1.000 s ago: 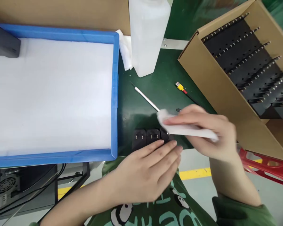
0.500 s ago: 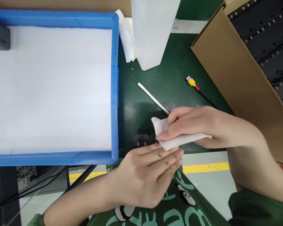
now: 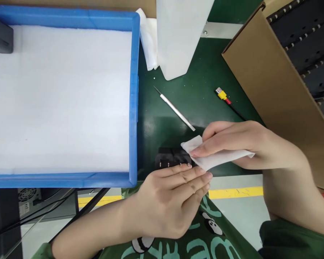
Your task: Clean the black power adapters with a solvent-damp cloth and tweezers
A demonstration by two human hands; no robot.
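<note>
My right hand (image 3: 232,144) pinches a folded white wiping cloth (image 3: 224,158) between thumb and fingers, with one corner hanging out to the right. The cloth's left part lies over the right end of a dark, shiny block (image 3: 166,158) with several small metal pins. Along the block's near side, at the bench edge, my left hand (image 3: 175,194) holds it with straight fingers laid close together; the thumb is hidden. Beyond both hands, a silver needle-tipped pen tool (image 3: 178,112) lies on the green bench.
A blue tray (image 3: 134,108) lined with white takes up the left side, with a dark grey object (image 3: 0,36) at its corner. Behind stand a white panel (image 3: 182,39) and a white cloth (image 3: 149,43). A USB cable (image 3: 221,94) lies near a cardboard box (image 3: 275,86) of dark parts.
My right hand and the cloth have slid to the right along the block, uncovering more pins. My left hand stays nearly in place. The view has shifted slightly.
</note>
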